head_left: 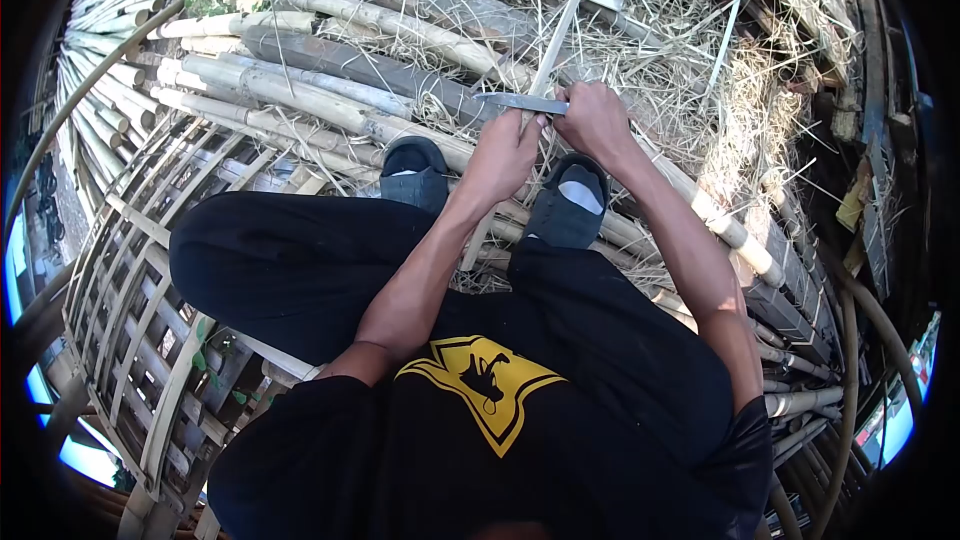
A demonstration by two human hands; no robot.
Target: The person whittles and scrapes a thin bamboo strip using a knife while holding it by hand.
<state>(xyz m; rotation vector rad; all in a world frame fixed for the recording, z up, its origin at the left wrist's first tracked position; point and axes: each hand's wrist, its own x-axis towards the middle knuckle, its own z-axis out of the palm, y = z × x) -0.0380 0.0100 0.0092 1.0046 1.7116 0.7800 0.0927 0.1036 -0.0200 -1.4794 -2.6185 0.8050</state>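
Beneath you, bamboo poles (270,92) lie side by side, with pale straw-like litter (665,65) strewn across them. A slatted lattice (174,395) curves along your left, more poles (92,72) fanning out beyond it. Sunlight (745,115) brightens the litter towards your right.

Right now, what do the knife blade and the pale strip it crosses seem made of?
Knife blade: probably steel, smooth, from its grey metallic sheen. Pale strip: likely split bamboo, matte, from its straw colour and straight, flat form; wood is possible.
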